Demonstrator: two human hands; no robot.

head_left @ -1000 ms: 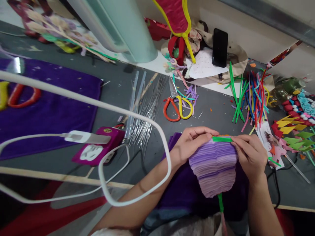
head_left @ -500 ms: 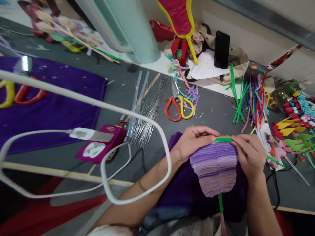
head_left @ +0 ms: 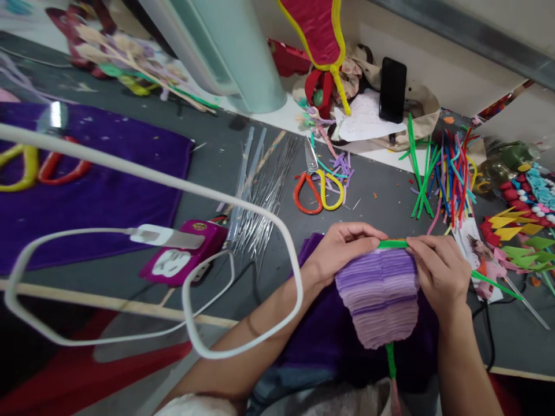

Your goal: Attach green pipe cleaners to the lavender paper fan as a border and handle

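We note both hands at lower right of the frame, each drawn to a narrow pinch. The left hand [head_left: 347, 251] holds the green strip [head_left: 393, 244] at its visible left end; the right hand [head_left: 442, 268] holds it at the right. We see the strip lying along the top edge of the ribbed purple piece [head_left: 379, 297], right of centre, with a green stem [head_left: 391, 361] running down from its bottom. A green length [head_left: 496, 284] shows beyond the right hand; we cannot tell whether it joins the strip. On the counter [head_left: 377, 215]: scissors [head_left: 312, 166] near centre, wires [head_left: 262, 216] to their left, coloured stems [head_left: 455, 179] at right. A white cable [head_left: 299, 283] loops across the left half.
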